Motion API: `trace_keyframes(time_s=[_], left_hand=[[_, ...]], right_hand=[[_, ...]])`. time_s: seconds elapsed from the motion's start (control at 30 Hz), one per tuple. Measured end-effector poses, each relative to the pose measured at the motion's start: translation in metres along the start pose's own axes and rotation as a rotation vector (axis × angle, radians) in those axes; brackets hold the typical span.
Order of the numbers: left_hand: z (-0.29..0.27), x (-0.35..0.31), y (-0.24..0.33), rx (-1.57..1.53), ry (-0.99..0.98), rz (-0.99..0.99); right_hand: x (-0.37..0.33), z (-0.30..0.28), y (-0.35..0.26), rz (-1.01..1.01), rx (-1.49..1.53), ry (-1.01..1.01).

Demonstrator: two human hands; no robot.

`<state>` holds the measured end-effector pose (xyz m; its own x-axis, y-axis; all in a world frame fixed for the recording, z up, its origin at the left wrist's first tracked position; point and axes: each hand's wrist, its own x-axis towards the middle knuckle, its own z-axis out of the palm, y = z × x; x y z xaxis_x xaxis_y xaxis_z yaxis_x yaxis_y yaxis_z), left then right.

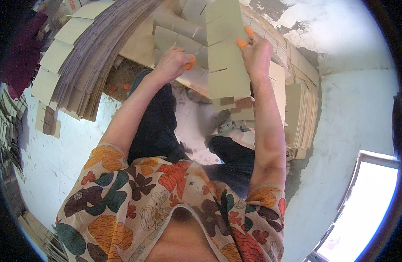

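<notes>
My right hand (257, 54), with orange finger covers, grips the right edge of a long, slotted cardboard strip (227, 48). The strip stands nearly lengthwise in front of me, its short dark slits showing along one side. To its left, my left hand (172, 65) is closed, an orange cover on its thumb side. Whatever lies inside those curled fingers is hidden. Just beyond that hand are more slotted cardboard pieces (166, 37), partly covered by my knuckles. Both hands are held above my bent knees.
A long leaning stack of cardboard sheets (96, 48) curves along the left. Another cardboard stack (299, 118) stands on the right beside the peeling wall (358, 96). Dark red clothing (24, 56) of another person shows at the far left. Pale tiled floor (190, 115) lies between my legs.
</notes>
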<state>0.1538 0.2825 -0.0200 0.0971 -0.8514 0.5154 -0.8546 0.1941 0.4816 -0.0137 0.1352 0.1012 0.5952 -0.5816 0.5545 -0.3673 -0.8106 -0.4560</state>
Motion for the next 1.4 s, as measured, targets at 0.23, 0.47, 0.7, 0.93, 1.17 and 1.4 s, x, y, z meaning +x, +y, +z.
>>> trace_keyframes(time_s=[0.23, 0.47, 0.7, 0.93, 1.17, 1.4], left_hand=[[0.0, 0.002, -0.001, -0.015, -0.005, 0.013], [0.004, 0.0, -0.003, -0.029, 0.027, -0.007], [0.005, 0.004, 0.002, -0.08, 0.086, -0.012], [0.011, 0.009, -0.001, -0.095, 0.056, 0.0], [0.008, 0.006, -0.005, -0.155, 0.023, -0.024], [0.005, 0.009, 0.007, -0.102, 0.026, -0.009]], right_hand=[[0.009, 0.011, -0.006, -0.023, -0.177, -0.102], [0.008, 0.033, -0.006, -0.036, -0.143, -0.186], [-0.008, 0.071, -0.001, -0.082, -0.08, -0.255], [0.009, 0.074, -0.008, -0.108, -0.155, -0.412], [-0.012, 0.005, -0.055, 0.045, -0.236, -0.656], [-0.045, 0.021, -0.036, -0.047, -0.167, -0.584]])
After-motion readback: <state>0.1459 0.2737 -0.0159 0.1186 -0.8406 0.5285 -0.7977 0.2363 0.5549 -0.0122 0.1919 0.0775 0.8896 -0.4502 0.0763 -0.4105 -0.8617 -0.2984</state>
